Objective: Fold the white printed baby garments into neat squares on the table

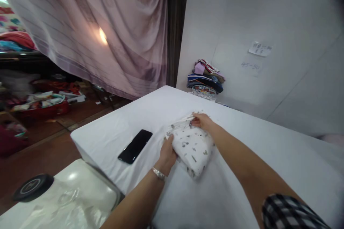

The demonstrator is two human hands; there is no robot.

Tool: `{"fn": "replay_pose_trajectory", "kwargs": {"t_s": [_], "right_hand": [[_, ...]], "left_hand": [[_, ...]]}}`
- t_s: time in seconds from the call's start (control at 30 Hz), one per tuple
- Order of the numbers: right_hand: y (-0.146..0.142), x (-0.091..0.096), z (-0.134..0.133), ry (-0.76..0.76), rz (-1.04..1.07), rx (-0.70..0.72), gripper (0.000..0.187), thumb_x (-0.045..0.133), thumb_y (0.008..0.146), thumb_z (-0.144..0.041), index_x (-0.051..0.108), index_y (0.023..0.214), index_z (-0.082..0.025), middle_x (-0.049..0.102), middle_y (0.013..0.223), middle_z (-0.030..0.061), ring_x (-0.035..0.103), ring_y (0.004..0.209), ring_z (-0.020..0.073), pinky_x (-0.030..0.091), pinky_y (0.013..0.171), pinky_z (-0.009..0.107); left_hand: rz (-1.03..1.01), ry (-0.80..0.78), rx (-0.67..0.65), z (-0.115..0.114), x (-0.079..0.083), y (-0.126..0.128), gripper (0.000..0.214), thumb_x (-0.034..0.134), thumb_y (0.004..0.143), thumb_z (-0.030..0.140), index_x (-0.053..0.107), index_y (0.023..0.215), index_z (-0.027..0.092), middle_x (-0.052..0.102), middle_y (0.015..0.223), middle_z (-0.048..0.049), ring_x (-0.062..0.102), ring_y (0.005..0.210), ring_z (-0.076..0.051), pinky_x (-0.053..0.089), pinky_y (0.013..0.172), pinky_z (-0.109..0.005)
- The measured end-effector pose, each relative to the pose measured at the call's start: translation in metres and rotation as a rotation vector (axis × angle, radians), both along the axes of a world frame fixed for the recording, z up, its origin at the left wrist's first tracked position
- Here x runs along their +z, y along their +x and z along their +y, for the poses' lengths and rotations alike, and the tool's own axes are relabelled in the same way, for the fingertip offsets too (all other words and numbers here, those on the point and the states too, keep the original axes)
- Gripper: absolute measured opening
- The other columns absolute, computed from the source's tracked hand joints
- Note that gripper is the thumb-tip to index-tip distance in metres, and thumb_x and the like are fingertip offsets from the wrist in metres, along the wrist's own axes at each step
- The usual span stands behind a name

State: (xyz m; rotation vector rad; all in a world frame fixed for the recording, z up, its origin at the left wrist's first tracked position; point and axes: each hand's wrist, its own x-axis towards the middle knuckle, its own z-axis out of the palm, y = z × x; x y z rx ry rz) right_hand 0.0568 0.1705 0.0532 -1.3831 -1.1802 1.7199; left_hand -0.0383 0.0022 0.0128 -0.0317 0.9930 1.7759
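Observation:
A folded white cloth [192, 146] with small grey and brown prints rests on the white-covered table [228, 189], between my two hands. My left hand [168, 152] grips its left edge, thumb on top and the other fingers hidden beneath; a silvery bracelet circles that wrist. At the far edge of the cloth, my right hand [202, 121] pinches the fabric between thumb and fingers. To the left of the cloth lies a black smartphone [135, 146] with its screen dark.
Folded clothes [205, 78] are stacked at the table's far edge by the pale wall [268, 18]. A pink curtain [120, 35] hangs at the back left. A white machine [80, 182] with a black knob [33, 187] stands front left. A red basin [45, 109] of cloth sits beyond.

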Motion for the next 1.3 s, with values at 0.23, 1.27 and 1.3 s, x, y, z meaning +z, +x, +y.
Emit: {"fn": "replay_pose_trajectory", "kwargs": {"t_s": [0.23,1.27,1.3], "right_hand": [[-0.008,-0.046,-0.003,0.050,-0.011,0.057,0.009,0.058,0.081,-0.019,0.052,0.087,-0.015,0.062,0.067,0.0032,0.065,0.064,0.0139,0.056,0.060,0.026],[0.132,-0.063,-0.006,0.418,-0.346,-0.173,0.049,0.065,0.065,-0.044,0.065,0.106,-0.018,0.065,0.111,0.0073,0.059,0.100,0.0242,0.049,0.081,0.031],[0.134,-0.064,-0.005,0.416,-0.325,-0.161,0.049,0.066,0.064,-0.044,0.065,0.105,-0.018,0.066,0.109,0.0071,0.060,0.097,0.0238,0.050,0.077,0.030]], "left_hand": [[-0.066,-0.027,-0.032,0.002,-0.017,-0.010,0.042,0.057,0.079,0.019,0.050,0.121,0.015,0.059,0.118,-0.0139,0.059,0.105,-0.024,0.048,0.090,-0.040],[-0.205,-0.010,-0.208,-0.041,-0.014,-0.002,0.044,0.046,0.087,0.029,0.045,0.127,0.010,0.056,0.125,-0.0145,0.055,0.112,-0.024,0.047,0.094,-0.035],[-0.188,-0.008,-0.216,-0.042,-0.014,-0.003,0.043,0.046,0.088,0.029,0.045,0.127,0.011,0.056,0.124,-0.0143,0.056,0.111,-0.024,0.048,0.094,-0.035]]}}
